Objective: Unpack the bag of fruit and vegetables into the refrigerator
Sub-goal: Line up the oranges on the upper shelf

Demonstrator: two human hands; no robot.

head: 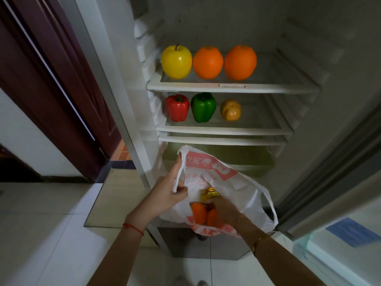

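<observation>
On the top white shelf [231, 87] sit a glossy yellow apple [176, 60] and two plain oranges [208, 62] [240, 62]; below them stand a red pepper [177, 107], a green pepper [203, 106] and a tan-brown potato [230, 110]. The bag [233, 182] is translucent white with salmon-pink printed panels and lettering, showing orange fruit [198, 212] and a yellow packet [209, 195] inside. A thin red string [133, 228] circles one wrist, a slim gold bracelet [256, 241] the other.

1. On the upper shelf [233, 86], an apple [176, 61] sits at the left end, one orange [207, 62] at its right, a second orange [240, 62] right of that.
2. On the shelf below [224, 130], two peppers [177, 107] [203, 106] stand at the left, a potato [230, 109] to their right.
3. The bag [233, 182] hangs before the refrigerator's bottom compartment, with the left hand [168, 195] at its left handle and the right hand [225, 210] inside among fruits [199, 212].
</observation>
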